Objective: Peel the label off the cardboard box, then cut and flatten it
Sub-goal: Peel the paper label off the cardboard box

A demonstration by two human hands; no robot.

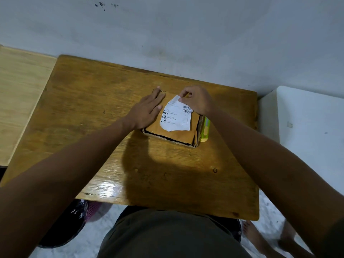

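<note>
Two hands work on a flat brown cardboard box (173, 127) that lies on the wooden bench (89, 108), a little toward 1 o'clock from the bench's middle. The left hand (147, 110) lies palm down with its fingers held straight and close together, pressing on the box's 10 o'clock corner; its fingertips reach past the box's far edge. The right hand (197, 101) sits at the box's 1 o'clock corner, thumb and fingers pinched on the top corner of the white label (176, 118). That corner is lifted and curled off the cardboard, while the label's lower part, toward 6 o'clock, lies flat on the box top. Barcodes and printed lines show on the label, too small to read. Between the two hands lies the label's upper part. Just beside the box at 3 o'clock, under the right wrist, lies a yellow-green thing (204, 131); I cannot tell what it is.
</note>
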